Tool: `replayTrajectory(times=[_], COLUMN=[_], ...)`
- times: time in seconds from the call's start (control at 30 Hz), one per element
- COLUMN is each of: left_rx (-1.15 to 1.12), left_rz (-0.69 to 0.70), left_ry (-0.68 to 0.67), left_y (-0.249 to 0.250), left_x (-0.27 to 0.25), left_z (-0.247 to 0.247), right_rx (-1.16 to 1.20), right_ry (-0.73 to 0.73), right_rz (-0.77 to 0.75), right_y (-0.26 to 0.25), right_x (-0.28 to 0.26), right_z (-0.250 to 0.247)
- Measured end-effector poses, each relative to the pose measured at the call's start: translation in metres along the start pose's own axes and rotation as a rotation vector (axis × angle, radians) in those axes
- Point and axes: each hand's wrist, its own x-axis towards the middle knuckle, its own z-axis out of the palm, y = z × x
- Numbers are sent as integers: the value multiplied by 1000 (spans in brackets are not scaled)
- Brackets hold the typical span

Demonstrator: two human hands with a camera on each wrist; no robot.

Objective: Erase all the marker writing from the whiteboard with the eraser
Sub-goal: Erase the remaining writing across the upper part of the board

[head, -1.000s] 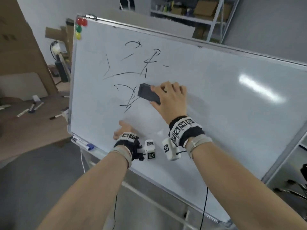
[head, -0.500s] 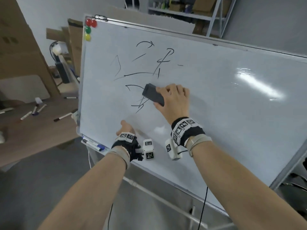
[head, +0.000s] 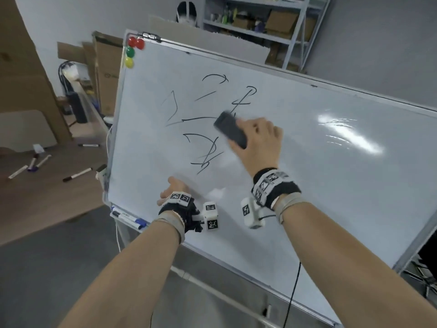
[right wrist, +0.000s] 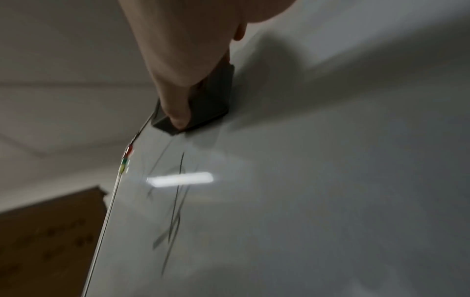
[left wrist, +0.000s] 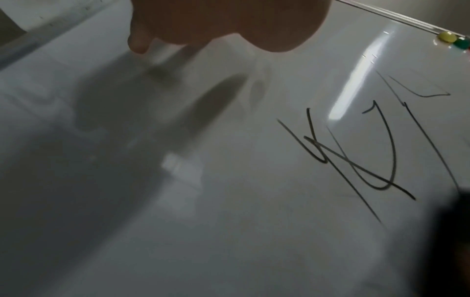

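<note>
Standing tilted on a metal stand: a glossy white whiteboard (head: 307,162) with a thin silvery frame, catching streaks of ceiling light. Pressing flat against its upper middle: a dark, blocky rectangular eraser (head: 230,129), slightly blurred, its upper end touching the right end of a long horizontal stroke. Gripping the eraser: the right hand (head: 256,140), fingers curled over its far edge, thumb lying along the near side in the right wrist view. Remaining to the left of and below the eraser: thin black marker writing (head: 203,147), loose looping and slanting strokes. Resting near the board's lower edge: the left hand (head: 173,189), holding nothing; a fingertip reaching down toward the board in the left wrist view, contact unclear, the rest of the fingers out of sight, so open or curled not determinable. Clinging to the top left corner: round glossy magnets (head: 132,52), two red, one green, one yellow. Lying in the tray at the lower left corner: slim markers (head: 128,217), one blue-capped. Scattered on a brown table (head: 47,197) behind: more pens.
</note>
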Motion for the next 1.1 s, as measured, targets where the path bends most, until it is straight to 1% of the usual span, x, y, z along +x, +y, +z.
replayTrajectory(times=[0.07, 0.1, 0.13, 0.17, 0.23, 0.27, 0.33, 0.37, 0.4, 0.43, 0.47, 0.53, 0.57, 0.6, 0.63, 0.7, 0.73, 0.77, 0.87, 0.93, 0.97, 1.0, 1.03, 1.1], left_rx=[29, 51, 76, 105, 170, 196, 190, 201, 198, 218, 238, 167, 136, 103, 96, 61, 52, 40, 74, 152, 152, 148, 148, 144], left_rz=[-9, 7, 41, 82, 193, 196, 146, 166, 198, 214, 198, 91, 46, 30, 14, 4, 8, -4, 96, 125, 135, 124, 109, 123], left_ry=[7, 7, 11, 2, -39, -51, -27, -40, -80, -99, -90, -31, -6, 7, 8, 5, 8, -2, 25, 9, 2, 4, 4, -1], left_y=[2, 4, 5, 6, 9, 8, 10, 9, 7, 5, 4, 6, 8, 10, 13, 21, 24, 28, 30, 24, 20, 19, 18, 19], left_x=[7, 8, 13, 17, 18, 21, 20, 21, 21, 23, 26, 23, 23, 21, 22, 28, 35, 35, 24, 17, 22, 28, 29, 34], left_z=[-6, -8, -8, -7, -7, -8, -12, -12, -11, -10, -10, -15, -18, -23, -25, -27, -26, -26, -27, -28, -27, -26, -28, -30], right_rx=[34, 38, 31, 17, -25, -40, -42, -36, -24, -13, -5, 7, 12, 16, 15, -8, -19, -35, -82, -81, -70, -60, -53, -42], right_ry=[-169, -221, -237, -212, -98, -35, 79, 111, 106, 61, -24, -227, -297, -339, -352, -313, -263, -190, 36, 99, 87, 39, -45, -248], right_rz=[-216, -281, -303, -288, -178, -102, 27, 64, 79, 70, 26, -157, -258, -334, -378, -379, -338, -268, -31, 53, 70, 49, -17, -228], right_y=[-15, -17, -16, -13, -3, 1, 5, 2, -4, -12, -20, -36, -41, -43, -42, -35, -31, -27, -20, -24, -29, -36, -44, -59], right_x=[-26, -34, -37, -32, -12, 0, 18, 21, 20, 13, 1, -33, -48, -59, -61, -48, -36, -21, 15, 24, 22, 15, 3, -32], right_z=[17, 22, 22, 21, 13, 8, 1, 2, 4, 9, 16, 32, 38, 43, 44, 41, 37, 33, 22, 22, 24, 28, 35, 51])
